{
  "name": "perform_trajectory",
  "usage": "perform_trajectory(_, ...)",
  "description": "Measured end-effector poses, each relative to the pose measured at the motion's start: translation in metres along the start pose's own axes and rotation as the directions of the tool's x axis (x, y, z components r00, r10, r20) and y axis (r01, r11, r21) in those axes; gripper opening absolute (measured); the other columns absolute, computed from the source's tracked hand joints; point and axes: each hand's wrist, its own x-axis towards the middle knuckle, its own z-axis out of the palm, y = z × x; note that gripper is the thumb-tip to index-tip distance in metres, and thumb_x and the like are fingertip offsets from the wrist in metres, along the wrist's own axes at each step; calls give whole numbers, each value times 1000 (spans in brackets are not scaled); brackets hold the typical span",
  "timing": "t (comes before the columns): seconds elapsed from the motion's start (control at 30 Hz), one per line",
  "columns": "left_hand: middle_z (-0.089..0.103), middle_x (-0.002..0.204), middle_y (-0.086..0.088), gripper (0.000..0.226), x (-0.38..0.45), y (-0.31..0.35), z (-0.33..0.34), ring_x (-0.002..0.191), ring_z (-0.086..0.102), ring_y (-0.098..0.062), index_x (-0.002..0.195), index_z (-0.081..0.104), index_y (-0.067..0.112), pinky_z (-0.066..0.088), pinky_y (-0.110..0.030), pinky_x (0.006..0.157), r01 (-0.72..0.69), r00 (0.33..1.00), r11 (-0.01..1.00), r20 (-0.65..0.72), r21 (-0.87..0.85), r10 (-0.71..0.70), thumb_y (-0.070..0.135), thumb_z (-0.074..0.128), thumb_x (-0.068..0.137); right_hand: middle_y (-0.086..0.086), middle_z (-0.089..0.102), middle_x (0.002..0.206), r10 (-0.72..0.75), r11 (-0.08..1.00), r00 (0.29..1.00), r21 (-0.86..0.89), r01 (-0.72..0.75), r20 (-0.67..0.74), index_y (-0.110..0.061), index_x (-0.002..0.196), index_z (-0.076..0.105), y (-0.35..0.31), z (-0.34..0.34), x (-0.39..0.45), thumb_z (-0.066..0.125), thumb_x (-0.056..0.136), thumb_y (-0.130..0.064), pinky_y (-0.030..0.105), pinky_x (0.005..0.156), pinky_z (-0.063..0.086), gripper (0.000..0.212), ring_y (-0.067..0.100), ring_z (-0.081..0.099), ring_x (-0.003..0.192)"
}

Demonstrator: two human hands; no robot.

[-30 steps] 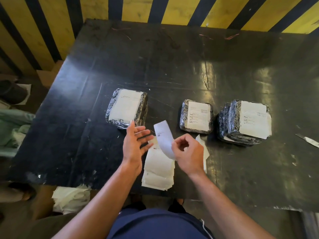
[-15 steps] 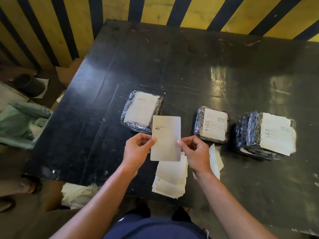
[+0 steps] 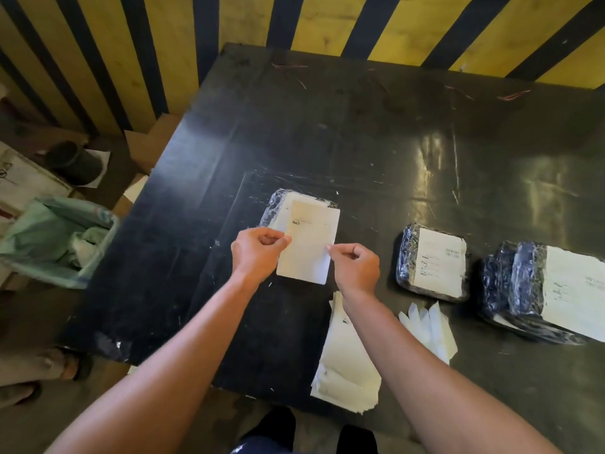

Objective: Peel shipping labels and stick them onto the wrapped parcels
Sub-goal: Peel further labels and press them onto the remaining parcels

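Observation:
I hold a white shipping label (image 3: 309, 245) flat between both hands above the black table (image 3: 327, 132). My left hand (image 3: 257, 253) pinches its left edge and my right hand (image 3: 357, 268) pinches its right edge. Behind the label lies a plastic-wrapped parcel (image 3: 273, 208), mostly hidden by it, with a white label on top. A second labelled parcel (image 3: 432, 262) sits to the right. At the far right, labelled parcels (image 3: 540, 290) are stacked. A pile of label sheets (image 3: 347, 365) lies near the table's front edge.
Loose white backing strips (image 3: 432, 326) lie beside the sheet pile. Left of the table on the floor stand a green bag of waste paper (image 3: 55, 240), a dark round pot (image 3: 73, 162) and cardboard (image 3: 150, 145). A yellow and black striped wall (image 3: 327, 21) runs behind.
My left hand came onto the label's left edge, so both hands now hold it. The label moved from upright in my right hand to flat over the left parcel.

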Motion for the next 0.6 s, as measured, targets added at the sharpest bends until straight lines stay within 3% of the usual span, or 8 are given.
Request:
perform_trajectory(0.1,77,83,10,12,30,7,-4,73,69,0,91,83,27,50,-14,61,-26,1000,998,-15,64,27,35,87,84,-7,75,84,31,999,999,-12,-32,-10,-17,84,76,-13,23,15,83,88,-22,27,75,55,9,10,68,78)
perform_trajectory(0.17,78,84,8,18,47,7,-3,76,70,-2,93,84,24,53,-18,67,-35,999,995,-25,94,38,38,88,83,-7,74,82,61,998,998,-16,-62,-24,-17,86,76,-17,37,23,82,88,-24,22,67,55,9,12,67,71)
perform_trajectory(0.27,79,87,7,22,66,6,-2,79,71,-5,97,85,24,56,-23,72,-24,999,993,-27,115,27,40,88,82,-7,74,85,90,995,995,-32,-92,-49,-20,82,75,-18,52,34,83,86,-25,32,76,56,10,13,68,79)
perform_trajectory(0.4,80,94,4,25,80,5,1,86,74,-10,103,84,26,61,-29,79,-26,1000,989,-11,144,28,40,88,83,-9,72,84,107,992,992,-64,-112,-71,-20,83,75,-15,61,41,82,87,-24,32,75,52,9,11,67,78)
perform_trajectory(0.6,80,101,1,29,88,5,2,88,73,-15,108,78,25,61,-31,68,-28,1000,977,16,213,25,40,86,85,-9,72,84,111,984,989,-130,-123,-100,-21,84,74,-12,69,44,80,89,-27,30,71,49,9,10,65,77)
